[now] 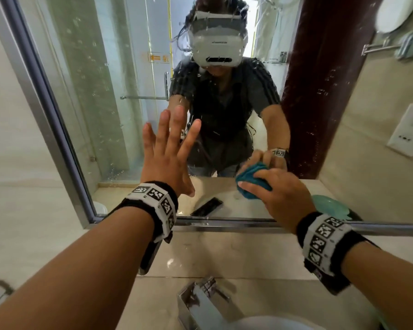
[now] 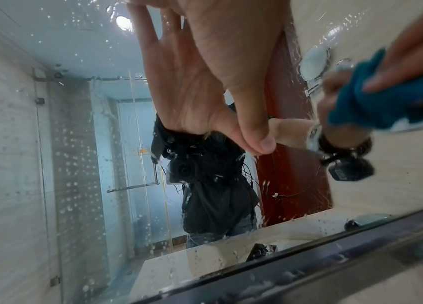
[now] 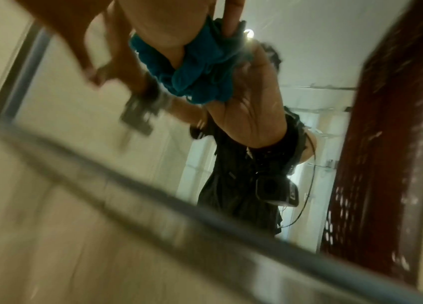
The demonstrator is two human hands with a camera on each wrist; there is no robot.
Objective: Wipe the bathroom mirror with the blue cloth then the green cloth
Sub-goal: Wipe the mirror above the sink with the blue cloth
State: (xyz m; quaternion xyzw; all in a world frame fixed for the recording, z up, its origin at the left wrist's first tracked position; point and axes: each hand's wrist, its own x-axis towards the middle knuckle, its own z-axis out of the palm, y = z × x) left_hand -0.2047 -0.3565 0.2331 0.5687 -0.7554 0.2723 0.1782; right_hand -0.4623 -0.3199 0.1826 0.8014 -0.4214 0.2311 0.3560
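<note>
The bathroom mirror (image 1: 105, 91) is wet, speckled with droplets and streaks. My left hand (image 1: 172, 139) lies flat on the glass with straight, spread fingers, left of centre. My right hand (image 1: 279, 194) grips the bunched blue cloth (image 1: 253, 184) and presses it to the glass low on the right, just above the mirror's bottom frame (image 1: 224, 222). In the left wrist view the left hand (image 2: 231, 51) meets its own reflection, with the blue cloth (image 2: 392, 98) at the right. In the blurred right wrist view the blue cloth (image 3: 192, 72) bulges under the right hand (image 3: 158, 30). A green cloth (image 1: 329, 207) shows as a reflection at the lower right.
A chrome faucet (image 1: 200, 303) and the rim of a white basin (image 1: 272, 325) sit below my arms. On the right wall are a socket plate (image 1: 410, 129) and a round swing-arm mirror (image 1: 396, 13). The mirror reflects a glass shower screen and a dark red door.
</note>
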